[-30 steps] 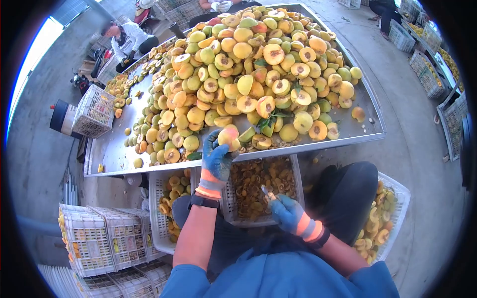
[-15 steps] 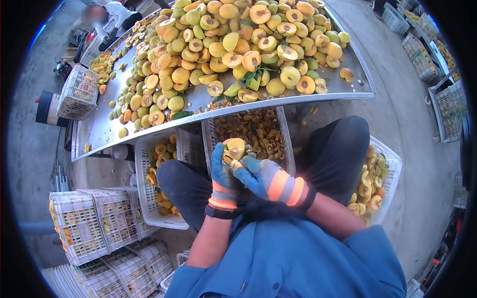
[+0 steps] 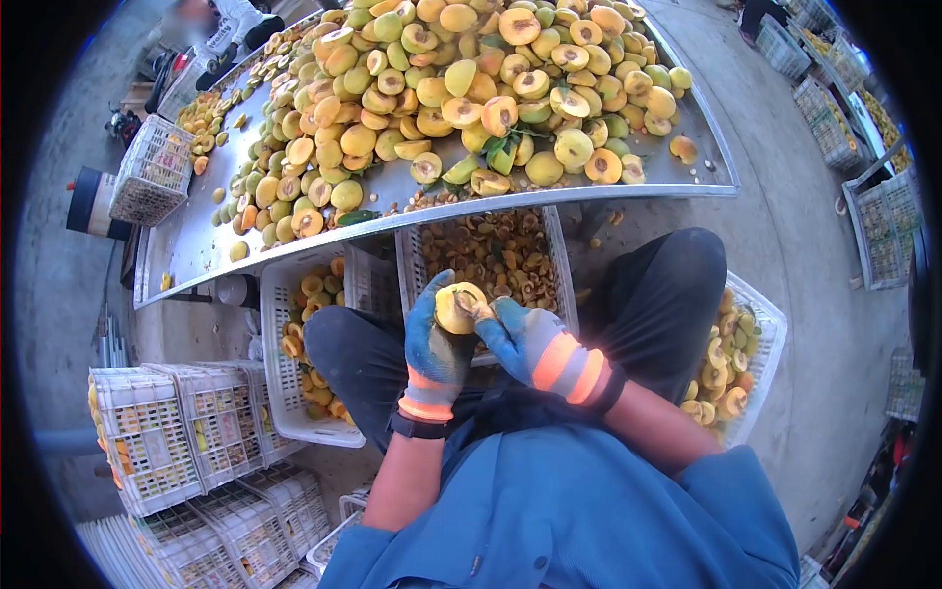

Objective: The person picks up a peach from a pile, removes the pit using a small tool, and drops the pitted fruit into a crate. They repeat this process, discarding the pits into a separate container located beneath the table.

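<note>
My left hand [image 3: 438,334], in a blue and grey glove with an orange cuff, is closed around a yellow peach half [image 3: 457,308]. Its cut face is turned up and toward my other hand. At the right edge of that fruit, my right hand [image 3: 525,339] is pinched, gloved the same way. A small brownish thing shows at its fingertips, too small to name. Both hands are above my lap, just in front of a white crate [image 3: 567,270] of brown pits and scraps [image 3: 491,257].
A metal table [image 3: 677,189] bears a big heap of peaches [image 3: 422,98], many cut in half. Crates of halves stand by my left [image 3: 285,393] and right [image 3: 770,344] knees. Stacked crates [image 3: 152,442] are at lower left. Another person [image 3: 231,29] sits at the far left.
The peach half in my left hand has been turned, so its cut face shows differently. My right fingertips have shifted slightly up and right, staying at the fruit.
</note>
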Demonstrator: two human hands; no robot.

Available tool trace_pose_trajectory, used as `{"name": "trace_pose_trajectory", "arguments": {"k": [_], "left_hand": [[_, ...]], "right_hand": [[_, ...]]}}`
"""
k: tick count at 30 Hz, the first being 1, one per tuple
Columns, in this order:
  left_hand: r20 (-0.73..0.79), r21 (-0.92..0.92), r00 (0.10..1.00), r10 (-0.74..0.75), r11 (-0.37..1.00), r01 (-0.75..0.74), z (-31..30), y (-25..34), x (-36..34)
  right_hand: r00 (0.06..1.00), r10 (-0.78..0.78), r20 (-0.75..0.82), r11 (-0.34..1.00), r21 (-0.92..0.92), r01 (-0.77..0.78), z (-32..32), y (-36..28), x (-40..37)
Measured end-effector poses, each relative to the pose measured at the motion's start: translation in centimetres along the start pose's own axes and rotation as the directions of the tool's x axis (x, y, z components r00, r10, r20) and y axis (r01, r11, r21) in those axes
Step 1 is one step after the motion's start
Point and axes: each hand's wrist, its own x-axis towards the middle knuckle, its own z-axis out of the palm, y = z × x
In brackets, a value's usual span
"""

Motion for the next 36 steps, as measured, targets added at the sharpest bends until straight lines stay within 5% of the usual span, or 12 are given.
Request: {"name": "trace_pose_trajectory", "arguments": {"k": [1, 3, 7, 12, 16, 22, 25, 28, 31, 34, 36], "left_hand": [[0.007, 0.048, 0.999, 0.044, 0.998, -0.045, 0.3, 0.3, -0.3], [0.006, -0.234, 0.996, -0.086, 0.968, 0.085, -0.4, -0.3, -0.1], [-0.018, -0.181, 0.998, -0.058, 0.982, 0.054, -1.2, -1.7, -0.3], [0.019, 0.129, 0.989, 0.144, 0.981, -0.145, -3.7, -3.3, 0.1], [0.049, 0.477, 0.943, 0.329, 0.822, -0.312, -4.1, -3.4, 0.1], [0.131, 0.586, 0.889, 0.438, 0.689, -0.426, -3.0, -2.5, 0.2], [0.067, 0.632, 0.876, 0.477, 0.659, -0.407, -2.4, -2.5, 0.4], [-0.059, 0.555, 0.895, 0.443, 0.759, -0.339, -1.5, -2.4, 0.4], [-0.092, 0.147, 0.996, 0.02, 0.989, -0.006, -1.9, -2.0, 0.8], [-0.048, 0.004, 0.979, -0.198, 0.98, 0.198, -2.5, -2.4, 1.4], [-0.04, -0.245, 0.961, -0.272, 0.936, 0.254, -2.0, -1.9, 1.0]], "right_hand": [[1.0, 0.025, 0.007, 0.999, -0.03, -0.025, -0.1, 0.1, 0.0], [1.0, -0.025, -0.006, 1.0, 0.016, 0.025, 0.2, 0.7, -0.1], [0.997, -0.071, -0.016, 0.993, 0.089, 0.072, 1.0, 1.1, -0.2], [0.983, -0.18, 0.037, 0.981, -0.066, 0.182, 1.1, 1.4, -0.3], [0.969, -0.185, 0.161, 0.974, -0.101, 0.202, 1.8, 2.6, -0.3], [0.933, -0.308, 0.184, 0.937, -0.112, 0.331, 2.9, 4.2, -0.1], [0.923, -0.334, 0.191, 0.939, 0.158, 0.307, 2.4, 3.3, 0.1], [0.928, -0.255, 0.272, 0.962, 0.164, 0.217, 1.4, 2.6, 0.2], [0.936, -0.202, 0.287, 0.963, 0.234, 0.135, 1.6, 2.8, 0.3], [0.927, -0.261, 0.27, 0.962, 0.151, 0.227, 2.2, 4.2, 0.4], [0.857, 0.106, 0.504, 0.815, 0.449, -0.365, 1.6, 3.9, 0.4]]}}
